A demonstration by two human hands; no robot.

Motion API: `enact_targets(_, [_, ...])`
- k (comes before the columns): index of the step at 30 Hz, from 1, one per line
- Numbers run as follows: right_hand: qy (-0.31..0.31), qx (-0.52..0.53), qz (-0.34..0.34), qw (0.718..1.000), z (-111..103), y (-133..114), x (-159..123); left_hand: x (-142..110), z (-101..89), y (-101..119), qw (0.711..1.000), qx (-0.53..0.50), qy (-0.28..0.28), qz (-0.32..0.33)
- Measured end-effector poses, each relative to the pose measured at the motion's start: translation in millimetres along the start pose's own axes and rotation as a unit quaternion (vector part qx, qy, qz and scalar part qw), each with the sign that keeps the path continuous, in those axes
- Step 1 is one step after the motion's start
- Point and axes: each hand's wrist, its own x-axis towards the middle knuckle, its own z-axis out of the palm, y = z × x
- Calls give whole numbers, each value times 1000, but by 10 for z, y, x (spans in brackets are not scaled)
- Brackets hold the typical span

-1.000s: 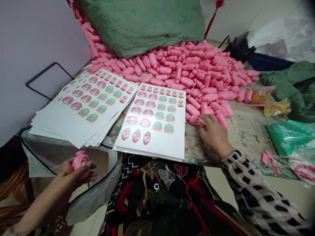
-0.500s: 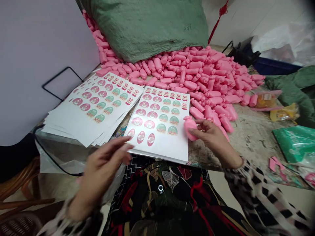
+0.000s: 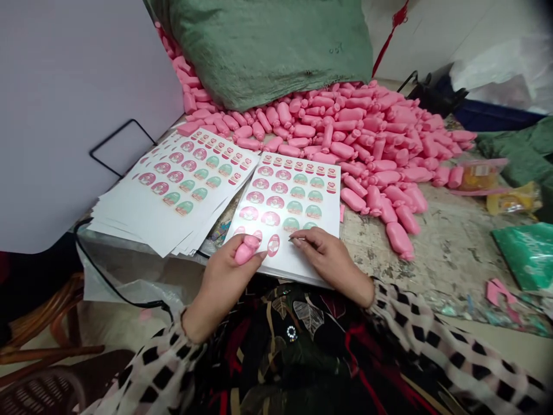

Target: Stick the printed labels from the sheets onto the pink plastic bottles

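In the lower middle of the frame, a pink bottle [image 3: 246, 252] is held in the left hand [image 3: 227, 276], with the fingers closed around it and its narrow end pointed upward. Just to its right, an oval sticker [image 3: 273, 245] is seen near the bottom edge of the sticker sheet [image 3: 287, 266], close to the tip of the left thumb. The right hand [image 3: 330, 259] is poised over the same sheet, its thumb and forefinger brought to a narrow gap; whether something thin is pinched there cannot be told. For good handling, it is judged, the bottle should be gripped low and gently so that its broad side is left bare and is not dented. The oval is best approached from its rim, with the printed face and the adhesive touched as little as possible. The sheet should be pressed flat by a spare finger, since it could be dragged askew if pulled at one corner. Elbow room is offered by the bare worktable [image 3: 453, 233] at the right; the pile of bottles [image 3: 345, 125] in the upper middle and the fanned sheets [image 3: 133, 222] at the left should be left undisturbed.
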Motion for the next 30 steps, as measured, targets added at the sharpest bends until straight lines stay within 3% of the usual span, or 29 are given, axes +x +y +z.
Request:
enact_targets(2, [13, -94, -19, 995, 77, 5, 55, 4, -5, -45, 985, 155, -1, 70])
enact_targets(4, [23, -165, -27, 986, 146, -29, 91, 5, 23, -89, 965, 235, -22, 112])
enact_targets(9, [24, -259, -38, 965, 203, -109, 132, -11, 84, -138, 939, 326, -34, 104])
enact_targets(15, [7, -286, -53, 957, 163, -130, 149, -39, 77, -113, 936, 336, -39, 99])
enact_targets(21, [-3, -205, -52, 977, 225, -91, 100, -42, 91, -120, 937, 336, -37, 88])
enact_targets(24, [23, -186, -42, 981, 267, -83, 60, -45, 93, -133, 937, 336, -34, 91])
enact_targets(30, [33, -254, -39, 966, 224, -133, 75, -54, 85, -160, 940, 325, -30, 100])
